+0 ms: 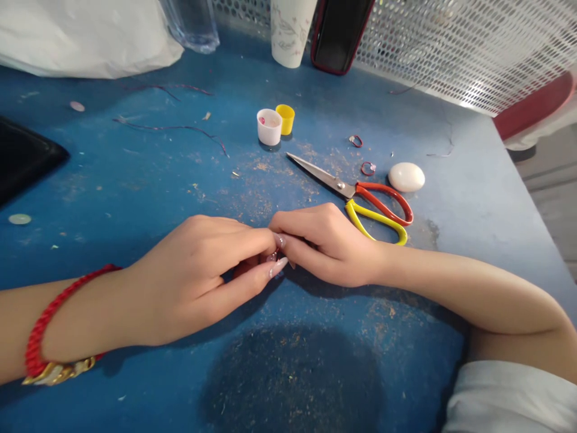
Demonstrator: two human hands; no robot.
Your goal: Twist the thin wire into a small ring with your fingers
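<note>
The counter (pixel 171 165) is coloured blue and flecked with tan and white. The scissors (pixel 348 190) are handled in red-orange and yellow. The tall cup (pixel 291 36) is printed with grey sprigs on white. The bracelet (pixel 36 343) is braided in red, trimmed in gold.

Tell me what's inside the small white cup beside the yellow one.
Inside the white cup, a small reddish-pink bit shows near the left rim. The near wall covers the bottom, so anything lower cannot be seen.

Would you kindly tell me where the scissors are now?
In the head view, the scissors lie right of centre, just beyond the right hand, near the white oval object.
</note>
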